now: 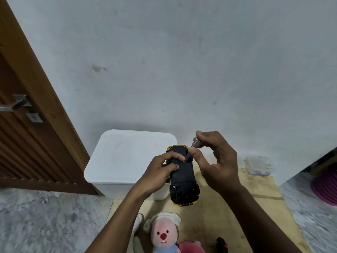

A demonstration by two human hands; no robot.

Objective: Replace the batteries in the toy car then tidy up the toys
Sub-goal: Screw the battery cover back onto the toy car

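The toy car (182, 177) is held upside down, its black underside turned up and its yellow body showing only at the ends. It is seen over the far part of the cardboard sheet (215, 212) that is spread on the floor, just in front of a white lidded box (125, 157).

The car is gripped from its left side by the left hand (158, 172) – the fingers are curled round the body and the thumb is pressed on the underside. A small screwdriver (195, 144) with a clear handle is pinched between the thumb and forefinger of the right hand (217, 161), and the other fingers are loosely curled and spread behind it. The screwdriver is tilted, and its tip is set on the underside near the car's far half.

At the near edge of the sheet a pink-faced plush toy (164, 232) is seen lying face up, with a small black object (221, 243) to its right – what it is cannot be told. A small clear plastic case (259, 165) is placed by the sheet's far right corner, against the wall. A brown door (27, 125) is seen at the left.
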